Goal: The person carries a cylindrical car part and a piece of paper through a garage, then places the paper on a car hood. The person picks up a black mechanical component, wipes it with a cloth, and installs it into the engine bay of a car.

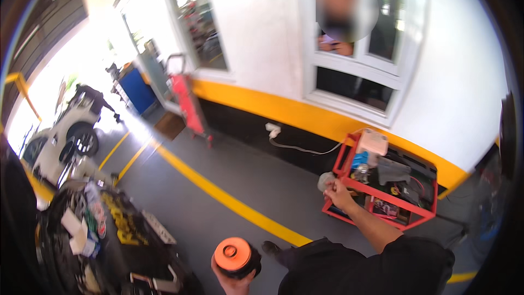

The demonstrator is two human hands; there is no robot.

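At the lower middle, my left hand (222, 277) is wrapped round a round black container with an orange top (233, 253); a dark ring sits in the middle of that top. My right arm reaches out to the near left corner of a red tool cart (376, 194). There my right hand (339, 195) has its fingers drawn together, beside or on a greyish-white rounded thing (325, 182) that is partly hidden and blurred. On the cart's top lie a grey cloth (394, 170), a blue item (359, 159) and a pale pinkish box (373, 142).
A car's open front (103, 229) with loose items on it fills the lower left. A red trolley (187, 104) leans near the wall. A white cable (305, 149) runs from a wall socket to the cart. Someone stands behind the window (355, 74). Farther left is a white car (60, 145).
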